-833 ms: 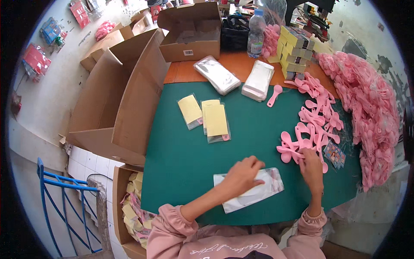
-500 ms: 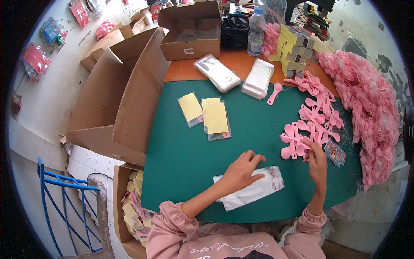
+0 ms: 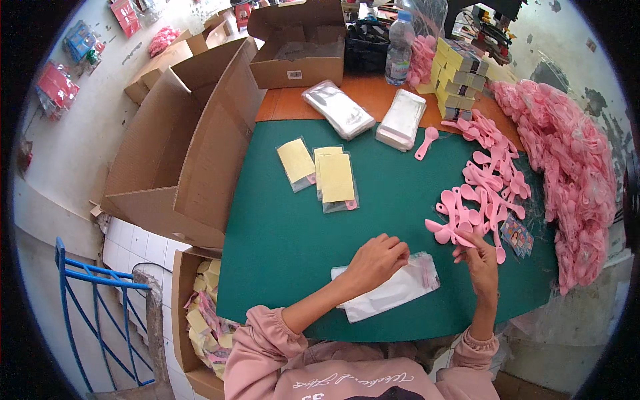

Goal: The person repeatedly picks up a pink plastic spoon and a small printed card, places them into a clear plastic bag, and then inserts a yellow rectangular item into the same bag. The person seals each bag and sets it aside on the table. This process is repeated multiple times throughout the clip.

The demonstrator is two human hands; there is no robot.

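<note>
My right hand [image 3: 477, 264] pinches a pink plastic spoon [image 3: 443, 229] by its handle, at the near edge of a loose pile of pink spoons [image 3: 492, 175]. The spoon's bowl points left. My left hand [image 3: 381, 261] rests over a few flat clear plastic bags [image 3: 383, 293] on the green table top. Its fingers and thumb are drawn together near the bags' upper edge; whether they grip a bag, I cannot tell. Farther back lie packed clear bags with yellow cards [image 3: 337, 177], pink spoon ends showing in them.
Small picture cards [image 3: 517, 235] lie right of the spoons. Behind are two stacks of clear bags [image 3: 401, 120], a lone spoon [image 3: 427, 143], a water bottle [image 3: 399, 53] and stacked yellow card bundles [image 3: 459, 77]. Bagged pink spoons [image 3: 567, 173] heap at right; cardboard boxes [image 3: 207, 147] stand left.
My right hand has drawn a spoon left and toward me from the pile. The fingers of my left hand, apart before, have come together over the bags.
</note>
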